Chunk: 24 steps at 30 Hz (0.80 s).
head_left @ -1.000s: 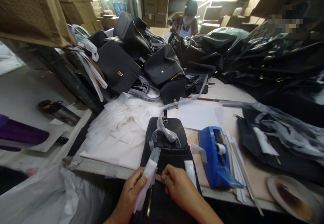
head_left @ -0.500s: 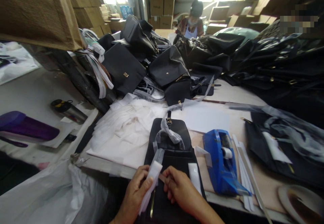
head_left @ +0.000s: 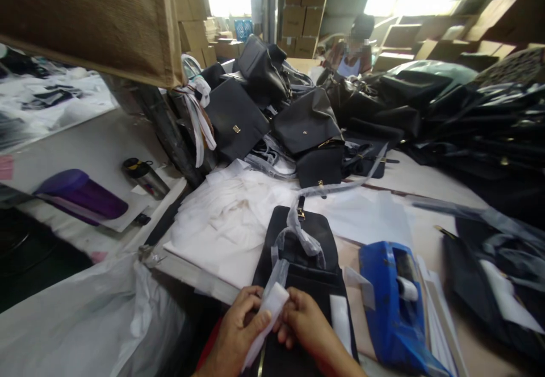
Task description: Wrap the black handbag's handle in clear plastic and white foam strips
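A black handbag (head_left: 306, 235) lies flat on the table in front of me, its strap wrapped in clear plastic film (head_left: 303, 239). My left hand (head_left: 238, 337) is closed on a strip of white foam wrap (head_left: 267, 317) at the bag's near end. My right hand (head_left: 304, 323) pinches the same strip from the right, fingers closed. A second white foam piece (head_left: 342, 321) rests on the bag beside my right hand. A blue tape dispenser (head_left: 394, 303) stands just to the right of the bag.
White tissue sheets (head_left: 225, 223) lie left of the bag. Heaped black bags (head_left: 306, 121) fill the table's far side and right. A purple case (head_left: 79, 195) and a flask (head_left: 145, 175) sit on the left bench. A person (head_left: 353, 47) works far behind. A clear plastic bag (head_left: 85, 320) hangs at the near left.
The camera view has swung left and down, so everything has shifted right and lower in the picture. My two hands have drawn closer together on the foam strip.
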{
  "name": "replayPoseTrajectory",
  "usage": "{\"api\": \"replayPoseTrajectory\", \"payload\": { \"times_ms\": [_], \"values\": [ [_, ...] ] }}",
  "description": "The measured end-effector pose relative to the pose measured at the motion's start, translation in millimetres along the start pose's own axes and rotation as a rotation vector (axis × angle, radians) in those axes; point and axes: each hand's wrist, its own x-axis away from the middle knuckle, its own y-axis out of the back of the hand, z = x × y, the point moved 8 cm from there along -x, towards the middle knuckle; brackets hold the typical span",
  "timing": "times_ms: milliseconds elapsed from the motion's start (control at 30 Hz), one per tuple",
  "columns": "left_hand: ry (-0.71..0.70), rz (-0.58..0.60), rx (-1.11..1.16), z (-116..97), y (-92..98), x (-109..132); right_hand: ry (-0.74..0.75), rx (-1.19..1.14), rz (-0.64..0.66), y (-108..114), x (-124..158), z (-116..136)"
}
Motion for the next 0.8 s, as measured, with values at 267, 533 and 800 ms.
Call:
{"api": "replayPoseTrajectory", "payload": {
  "times_ms": [267,533,800],
  "values": [
    [-0.047,-0.001,0.01,-7,-0.8,-2,-0.022,-0.061,0.041,-3,6,6],
    [-0.027,-0.003,0.039,-4,-3.3,0,-0.124,0.042,0.235,6,44,-4],
    [-0.014,-0.022,-0.021,-3,1.1,0,-0.025,0.2,0.073,12,25,1]
  ]
}}
